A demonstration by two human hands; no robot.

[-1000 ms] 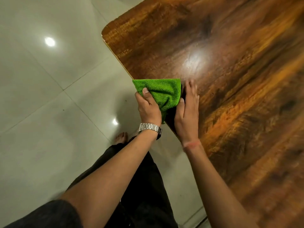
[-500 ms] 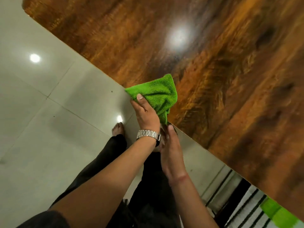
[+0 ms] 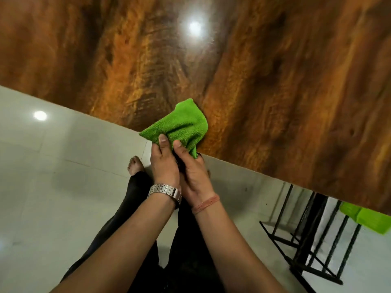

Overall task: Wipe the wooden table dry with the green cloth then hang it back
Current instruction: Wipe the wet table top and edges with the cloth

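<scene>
Head view, green cloth (image 3: 179,125) bunched, corner pointing up

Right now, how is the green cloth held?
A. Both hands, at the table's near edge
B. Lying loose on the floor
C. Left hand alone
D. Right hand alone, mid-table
A: the left hand and right hand both pinch the cloth at the table edge.

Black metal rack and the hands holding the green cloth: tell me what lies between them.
The head view shows only bare pale floor tile below the wooden table edge between the black metal rack and the hands gripping the green cloth.
</scene>
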